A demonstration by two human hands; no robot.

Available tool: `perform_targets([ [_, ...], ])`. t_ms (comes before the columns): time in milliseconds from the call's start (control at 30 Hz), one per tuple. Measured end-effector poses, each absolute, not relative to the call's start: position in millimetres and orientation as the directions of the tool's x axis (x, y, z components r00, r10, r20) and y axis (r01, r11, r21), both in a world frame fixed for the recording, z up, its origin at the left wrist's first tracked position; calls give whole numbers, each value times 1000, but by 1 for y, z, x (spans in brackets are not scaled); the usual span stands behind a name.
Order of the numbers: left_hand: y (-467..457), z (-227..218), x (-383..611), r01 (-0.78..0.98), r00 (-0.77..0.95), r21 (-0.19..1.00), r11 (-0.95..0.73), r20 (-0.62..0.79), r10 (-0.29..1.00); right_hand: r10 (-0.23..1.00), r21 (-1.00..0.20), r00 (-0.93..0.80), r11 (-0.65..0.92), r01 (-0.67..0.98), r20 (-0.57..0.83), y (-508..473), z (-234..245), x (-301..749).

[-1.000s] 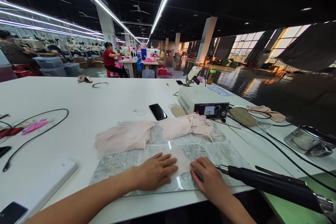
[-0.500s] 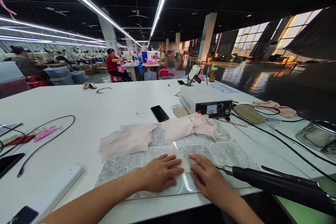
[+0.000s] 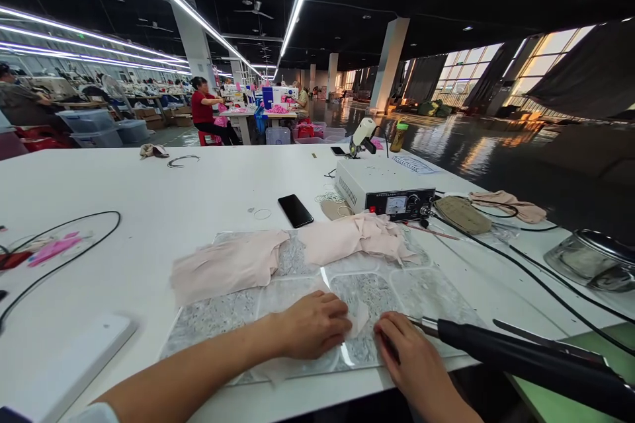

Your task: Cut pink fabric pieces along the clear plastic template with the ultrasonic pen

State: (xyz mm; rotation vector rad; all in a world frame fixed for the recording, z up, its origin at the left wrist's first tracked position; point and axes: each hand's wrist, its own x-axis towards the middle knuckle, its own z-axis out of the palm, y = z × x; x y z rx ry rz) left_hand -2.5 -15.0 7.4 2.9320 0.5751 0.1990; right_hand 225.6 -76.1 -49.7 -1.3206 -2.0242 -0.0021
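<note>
My left hand rests on a small pale pink fabric piece, fingers together and curled down over it. The piece lies on a speckled, glass-topped plate at the table's near edge. My right hand is just right of the piece, fingers curled with their tips down by its raised corner. What those fingers hold, if anything, is hidden. The metal tip of a black hand tool lies right behind them.
Two larger pink fabric pieces lie at the plate's far side. Beyond are a black phone and a white control box with cables running right. A metal dish sits at right, a white block at left. People work at distant tables.
Both hands have drawn back toward me and their fingers have curled from flat. The small fabric piece has bunched, with its right corner lifted.
</note>
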Motion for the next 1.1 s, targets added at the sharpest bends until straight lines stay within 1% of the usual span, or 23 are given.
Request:
perform_targets([
  [167,-14,6,5,376,912,167,-911,106,396,806,-434,-231,508,744,546,-76,-38,227],
  [200,-14,5,6,385,904,197,-902,116,412,811,-455,-238,513,728,535,-75,-34,225],
  [333,-16,-1,14,449,816,411,-793,174,552,835,-529,-270,520,670,479,-62,-22,211],
  [367,-17,-3,17,466,791,441,-767,182,584,840,-545,-277,520,658,467,-57,-20,208],
  [500,-18,-10,26,523,713,478,-706,209,669,846,-564,-324,526,637,424,-44,-17,210],
  [633,-17,-13,26,540,646,538,-647,227,728,833,-508,-433,553,660,344,-45,-13,220],
  [700,-17,-14,25,539,627,562,-627,230,745,834,-467,-454,552,690,315,-48,-11,222],
  [767,-17,-15,24,533,618,578,-618,234,751,837,-420,-447,545,725,315,-50,-11,221],
  [933,-16,-16,21,536,601,584,-609,242,762,805,-290,-433,563,774,406,-63,-27,226],
  [1100,-17,-12,20,571,609,532,-625,236,757,715,-158,-429,595,788,553,-88,-42,245],
])
